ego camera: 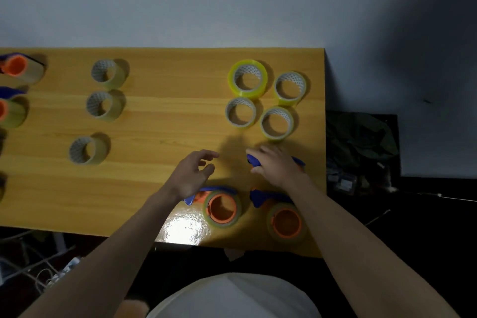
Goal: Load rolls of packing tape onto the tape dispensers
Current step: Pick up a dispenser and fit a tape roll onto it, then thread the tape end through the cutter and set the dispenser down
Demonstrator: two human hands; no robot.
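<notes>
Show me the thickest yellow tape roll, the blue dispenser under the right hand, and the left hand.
Thickest yellow tape roll (233, 77): head view, on its left rim.
Blue dispenser (253, 159): head view, on its exposed left end.
Left hand (192, 171): head view, on its back.

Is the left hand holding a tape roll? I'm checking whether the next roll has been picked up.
No, the left hand hovers over the table with loosely curled fingers and nothing in it, while the right hand grips a blue dispenser.

Loose rolls (247, 79): seven, yellowish-clear, flat on tabletop.
Loaded dispensers (221, 208): blue-orange, near edge.
Gripped dispenser (254, 160): blue, mid-right.
</notes>
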